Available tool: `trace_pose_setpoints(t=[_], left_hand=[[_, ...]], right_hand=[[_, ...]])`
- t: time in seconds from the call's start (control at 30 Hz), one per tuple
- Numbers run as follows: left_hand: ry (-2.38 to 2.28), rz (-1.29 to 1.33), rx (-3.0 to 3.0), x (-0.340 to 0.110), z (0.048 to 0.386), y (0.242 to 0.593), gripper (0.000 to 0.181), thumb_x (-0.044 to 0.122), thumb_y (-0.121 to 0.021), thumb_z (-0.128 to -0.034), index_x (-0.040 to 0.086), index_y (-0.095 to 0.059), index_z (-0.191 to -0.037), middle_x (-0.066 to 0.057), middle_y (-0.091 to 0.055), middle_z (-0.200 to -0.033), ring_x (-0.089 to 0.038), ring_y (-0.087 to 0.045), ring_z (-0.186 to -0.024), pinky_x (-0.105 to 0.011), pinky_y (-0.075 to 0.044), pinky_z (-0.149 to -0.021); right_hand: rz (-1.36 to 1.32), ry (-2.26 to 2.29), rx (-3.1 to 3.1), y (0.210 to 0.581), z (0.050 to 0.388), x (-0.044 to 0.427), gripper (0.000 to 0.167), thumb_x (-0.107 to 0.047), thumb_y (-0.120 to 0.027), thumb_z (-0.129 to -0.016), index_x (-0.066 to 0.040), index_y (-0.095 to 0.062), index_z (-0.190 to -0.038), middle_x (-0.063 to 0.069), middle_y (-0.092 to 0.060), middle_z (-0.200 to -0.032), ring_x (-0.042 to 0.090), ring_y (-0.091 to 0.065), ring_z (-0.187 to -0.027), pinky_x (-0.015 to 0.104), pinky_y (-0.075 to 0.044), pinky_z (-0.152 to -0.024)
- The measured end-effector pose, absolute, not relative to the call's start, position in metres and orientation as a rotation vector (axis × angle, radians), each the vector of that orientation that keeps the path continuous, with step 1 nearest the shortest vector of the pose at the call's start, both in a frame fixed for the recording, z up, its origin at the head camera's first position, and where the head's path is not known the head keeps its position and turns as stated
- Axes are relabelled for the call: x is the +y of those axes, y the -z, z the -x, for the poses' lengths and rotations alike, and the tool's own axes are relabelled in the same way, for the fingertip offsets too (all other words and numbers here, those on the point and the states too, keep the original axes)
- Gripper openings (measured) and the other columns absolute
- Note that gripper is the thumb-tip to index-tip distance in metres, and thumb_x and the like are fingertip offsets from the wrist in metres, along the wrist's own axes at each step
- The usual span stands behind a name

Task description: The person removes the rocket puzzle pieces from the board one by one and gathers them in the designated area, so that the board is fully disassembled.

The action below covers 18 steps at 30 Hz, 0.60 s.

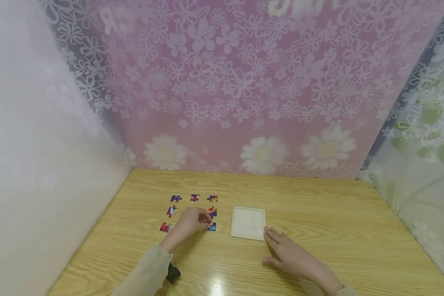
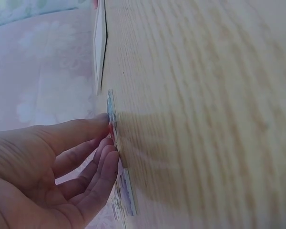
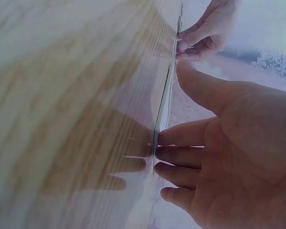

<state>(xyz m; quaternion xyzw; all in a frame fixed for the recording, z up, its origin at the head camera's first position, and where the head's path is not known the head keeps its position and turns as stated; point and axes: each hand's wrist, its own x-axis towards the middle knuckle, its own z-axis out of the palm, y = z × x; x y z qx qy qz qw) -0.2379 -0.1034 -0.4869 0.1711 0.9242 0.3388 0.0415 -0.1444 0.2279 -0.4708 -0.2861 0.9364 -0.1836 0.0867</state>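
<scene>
In the head view my left hand (image 1: pixel 189 220) is over the puzzle pieces on the left of the table, fingers curled. Its thumb and fingertips pinch a blue puzzle piece (image 1: pixel 212 227) at the lower right of the group, low against the wood. Seen from the left wrist, that piece (image 2: pixel 110 102) lies by the thumb tip, with a bit of red between thumb and fingers. A pale square wooden puzzle tray (image 1: pixel 248 223) lies flat to the right. My right hand (image 1: pixel 294 255), fingers straight, touches the tray's lower right edge. The left hand hides the middle of the group.
Other loose puzzle pieces lie around the left hand: a top row with a middle piece (image 1: pixel 195 198), a left piece (image 1: pixel 172 211), a red one (image 1: pixel 165 227) and an orange-purple one (image 1: pixel 212 211). A black object (image 1: pixel 173 273) sits by the left sleeve. Flowered curtains (image 1: pixel 244 82) enclose the table.
</scene>
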Motion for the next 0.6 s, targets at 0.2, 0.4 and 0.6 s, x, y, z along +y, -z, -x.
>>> trace_pose_setpoints(t=[0.2, 0.4, 0.6], left_hand=[[-1.02, -0.528, 2.856, -0.1038, 0.2358, 0.4877, 0.004, 0.013, -0.077, -0.0909, 0.011, -0.075, -0.088, 0.005, -0.065, -0.078, -0.009, -0.055, -0.068, -0.022, -0.046, -0.059], [-1.021, -0.471, 2.838, -0.1042, 0.2348, 0.4862, 0.008, 0.016, -0.072, -0.096, 0.011, -0.076, -0.092, 0.004, -0.068, -0.082, -0.009, -0.055, -0.067, -0.023, -0.047, -0.056], [-1.031, -0.471, 2.835, -0.1047, 0.2328, 0.4815, 0.009, 0.017, -0.07, -0.0971, 0.011, -0.076, -0.093, 0.001, -0.071, -0.085, -0.01, -0.057, -0.067, -0.024, -0.047, -0.054]], right_hand=[[0.878, 0.539, 2.803, 0.4715, 0.1434, 0.2294, 0.08, -0.05, -0.057, -0.1, 0.012, -0.04, -0.149, 0.027, -0.033, -0.159, 0.046, -0.031, -0.146, 0.062, -0.026, -0.114], [0.905, 0.553, 2.82, 0.4732, 0.1445, 0.23, 0.078, -0.048, -0.058, -0.1, 0.013, -0.042, -0.147, 0.029, -0.035, -0.157, 0.048, -0.033, -0.144, 0.064, -0.028, -0.112], [0.879, 0.599, 2.81, 0.473, 0.146, 0.2307, 0.078, -0.048, -0.058, -0.1, 0.012, -0.042, -0.147, 0.028, -0.035, -0.157, 0.048, -0.031, -0.145, 0.065, -0.026, -0.113]])
